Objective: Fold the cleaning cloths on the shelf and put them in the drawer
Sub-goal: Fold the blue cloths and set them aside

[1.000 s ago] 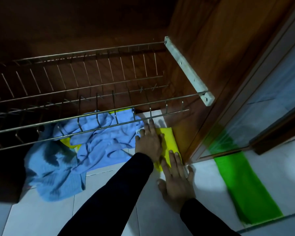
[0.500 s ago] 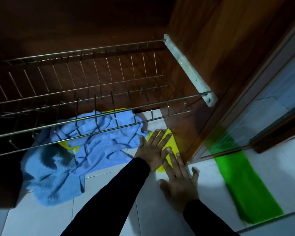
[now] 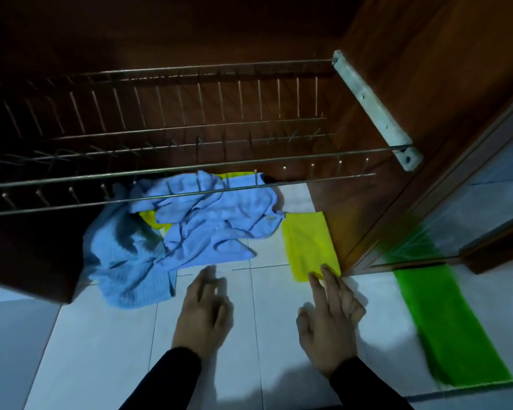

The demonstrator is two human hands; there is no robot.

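Your right hand lies low over the white tile floor, its fingers straight and spread; the index and middle fingertips rest on the near edge of the folded yellow cloth. Nothing is gripped. Your left hand hovers over bare tile, motion-blurred, fingers extended and loosely together, holding nothing; it is apart from both cloths, with its fingertips near the front edge of the blue cloth.

The yellow cloth lies flat as a neat rectangle on the floor, its right edge just beside the base of the wooden cabinet wall. The blue cloth lies crumpled in a loose heap to its left, the two touching at the yellow cloth's far-left corner. Part of the blue heap sits beneath the front rails of the pulled-out wire drawer. A second yellow cloth shows through gaps in the blue heap and behind it.

A green strip runs along the floor at right, well apart from your hands. Both sleeves are dark.
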